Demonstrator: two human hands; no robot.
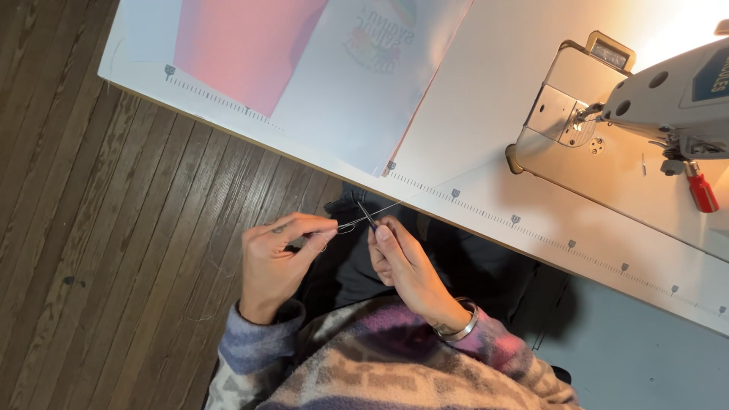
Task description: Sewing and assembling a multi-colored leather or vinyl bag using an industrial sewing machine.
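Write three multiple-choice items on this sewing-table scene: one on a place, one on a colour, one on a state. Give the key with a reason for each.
1. Where does the sewing machine stand?
A. at the right end of the white table
B. on the wooden floor
C. on the person's lap

2. What colour is the sheet at the table's far left?
A. green
B. pink
C. black

3. How are the hands placed?
A. flat on the table
B. one on the machine
C. both raised over the lap, pinching a small thin metal tool between them

Key: 1 A, the machine sits at the right on the tabletop. 2 B, the sheet shows pink beside a pale one. 3 C, the left hand and right hand meet fingertip to fingertip on the tool, short of the table's edge.
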